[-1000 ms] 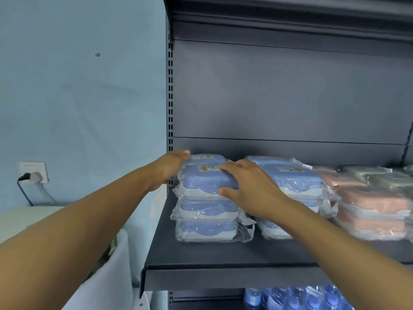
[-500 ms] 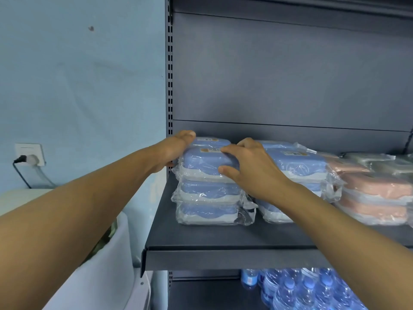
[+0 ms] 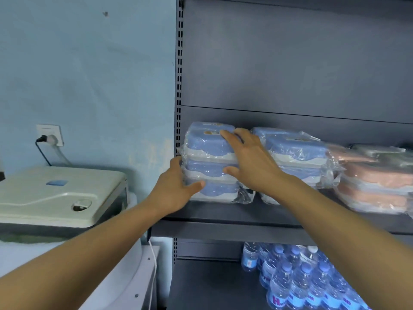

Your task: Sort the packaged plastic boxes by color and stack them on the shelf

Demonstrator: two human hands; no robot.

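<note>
A stack of three plastic-wrapped blue boxes [image 3: 207, 148] stands at the left end of the dark shelf [image 3: 223, 229]. My left hand [image 3: 176, 189] presses against the stack's lower left side, thumb across the front of the bottom box. My right hand [image 3: 248, 159] lies flat on the stack's right part, fingers stretched over the top box and thumb on the middle box. A second blue stack [image 3: 297, 151] stands right beside it. Further right are pink boxes [image 3: 375, 175], with pale green boxes [image 3: 384, 151] behind them.
Water bottles [image 3: 301, 276] fill the shelf below. Left of the shelving stands a white appliance [image 3: 55, 193] against a blue wall, with a plugged-in socket [image 3: 50, 135] above it. The upright shelf post runs just left of the blue stack.
My left hand has slid down from the top box's far left corner to the lower left side of the stack. My right hand stays on the top box.
</note>
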